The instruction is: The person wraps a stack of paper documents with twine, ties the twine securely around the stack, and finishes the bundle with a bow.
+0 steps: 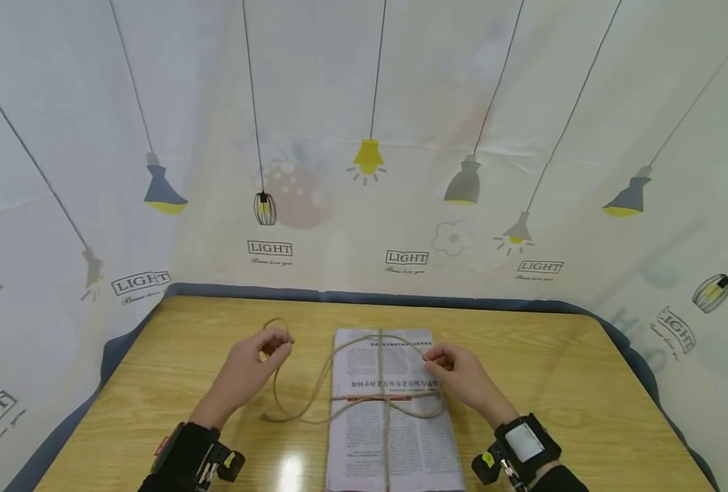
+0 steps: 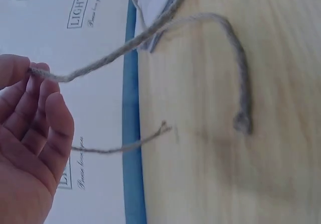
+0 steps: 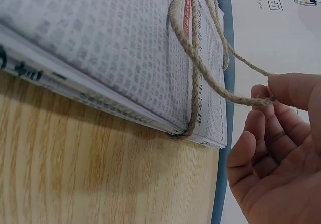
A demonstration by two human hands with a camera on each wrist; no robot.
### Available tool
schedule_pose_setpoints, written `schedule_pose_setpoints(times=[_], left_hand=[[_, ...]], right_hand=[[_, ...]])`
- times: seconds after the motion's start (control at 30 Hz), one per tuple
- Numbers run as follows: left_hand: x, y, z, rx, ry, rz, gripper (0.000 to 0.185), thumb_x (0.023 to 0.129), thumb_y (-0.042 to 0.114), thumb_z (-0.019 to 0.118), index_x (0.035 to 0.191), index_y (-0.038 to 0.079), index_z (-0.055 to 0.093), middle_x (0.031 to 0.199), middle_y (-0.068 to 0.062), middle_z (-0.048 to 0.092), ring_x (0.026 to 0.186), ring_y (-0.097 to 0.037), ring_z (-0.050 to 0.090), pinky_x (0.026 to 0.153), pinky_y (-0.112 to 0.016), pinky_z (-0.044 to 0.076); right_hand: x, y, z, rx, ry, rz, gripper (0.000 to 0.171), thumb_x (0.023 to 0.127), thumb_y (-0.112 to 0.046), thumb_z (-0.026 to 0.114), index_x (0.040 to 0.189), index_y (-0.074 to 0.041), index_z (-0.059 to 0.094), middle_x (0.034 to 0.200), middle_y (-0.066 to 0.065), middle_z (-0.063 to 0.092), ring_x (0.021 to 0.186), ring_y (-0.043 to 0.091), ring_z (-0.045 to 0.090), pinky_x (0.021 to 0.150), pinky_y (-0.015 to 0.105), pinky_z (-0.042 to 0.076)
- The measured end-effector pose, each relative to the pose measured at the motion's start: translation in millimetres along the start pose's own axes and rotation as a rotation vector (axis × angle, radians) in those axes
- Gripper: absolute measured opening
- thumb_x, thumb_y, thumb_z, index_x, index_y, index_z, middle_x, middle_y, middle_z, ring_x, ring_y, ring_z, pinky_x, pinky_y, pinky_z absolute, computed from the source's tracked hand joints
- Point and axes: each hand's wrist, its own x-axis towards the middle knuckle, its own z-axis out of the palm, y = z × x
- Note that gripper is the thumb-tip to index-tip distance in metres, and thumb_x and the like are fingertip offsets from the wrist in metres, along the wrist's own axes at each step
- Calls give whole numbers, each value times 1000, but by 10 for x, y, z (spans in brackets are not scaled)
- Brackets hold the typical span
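Note:
A stack of folded newspapers (image 1: pixel 360 458) lies on the table, wrapped crosswise by brown twine (image 1: pixel 386 430) running along its length and across its middle. Left of the stack, my left hand (image 1: pixel 250 369) pinches a strand of the twine (image 2: pixel 113 56) between thumb and fingertips, raised over the wood. My right hand (image 1: pixel 462 379), above the stack's right edge, pinches another part of the twine (image 3: pixel 210 81). Loose loops curve over the paper and the wood between the hands. One twine end hangs free in the left wrist view.
The wooden table (image 1: pixel 554 383) has a dark blue edge (image 1: pixel 401 298) along its back. Behind it hangs a pale curtain (image 1: pixel 339 82) printed with lamps and lettering. A black strapped device (image 1: pixel 526 444) sits on the right wrist, and another (image 1: pixel 194 458) on the left.

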Motion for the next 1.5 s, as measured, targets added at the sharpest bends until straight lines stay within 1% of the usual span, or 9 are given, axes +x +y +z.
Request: schedule_pose_setpoints(times=[0.2,0.4,0.63,0.77,0.9,1.0,1.13,1.27,1.5], left_hand=[[224,261,105,71,40,112,24,100,33,54,119,23,66,99,6,66,87,-9,55,71,-27,45],[431,544,229,123,67,205,21,100,26,57,117,21,68,98,5,65,83,-10,54,70,-28,45],[658,784,440,114,99,303,22,99,23,57,117,18,68,103,2,67,85,-9,55,71,-29,46],[772,876,599,137,74,377,20,99,23,58,115,20,69,104,4,68,85,-8,55,73,-28,46],[853,908,781,152,-23,428,18,98,23,60,112,21,71,103,6,68,89,-8,57,78,-28,48],[876,909,922,155,-122,435,19,98,22,60,112,18,71,105,4,69,95,-11,61,83,-30,50],[889,858,1101,239,-212,405,19,98,21,59,111,16,72,106,1,71,99,-14,65,86,-30,52],[884,789,1208,327,-246,379,18,97,19,61,108,13,74,102,-1,72,96,-16,67,86,-32,52],[848,755,1236,412,-280,317,20,98,22,60,110,15,73,102,-2,72,92,-15,66,82,-31,52]], right_hand=[[-29,-54,13,-18,1,-12,15,94,-13,64,107,-5,65,91,4,62,78,15,53,64,23,44],[-67,-98,19,-23,-8,-54,15,94,-14,64,107,-7,65,91,3,62,78,15,53,63,23,45],[-95,-125,15,-42,-50,-124,16,95,-16,63,109,-8,65,93,2,63,79,14,54,66,24,46],[-98,-141,8,-48,-61,-147,15,95,-15,62,109,-8,65,93,1,65,78,12,55,66,24,47],[-95,-146,7,-62,-60,-167,14,96,-15,62,108,-10,66,94,-1,66,79,10,57,67,24,48],[-98,-147,9,-66,-61,-187,13,95,-15,62,108,-11,65,94,-2,66,78,9,57,67,25,48],[-105,-144,4,-64,-61,-192,12,96,-14,62,107,-11,65,91,-3,64,76,9,55,67,25,46],[-106,-131,-2,-68,-53,-173,11,95,-14,62,106,-11,65,88,-4,63,75,10,54,67,24,45],[-98,-99,-6,-72,-43,-149,10,95,-14,63,104,-11,66,87,-3,62,75,11,54,65,24,45]])
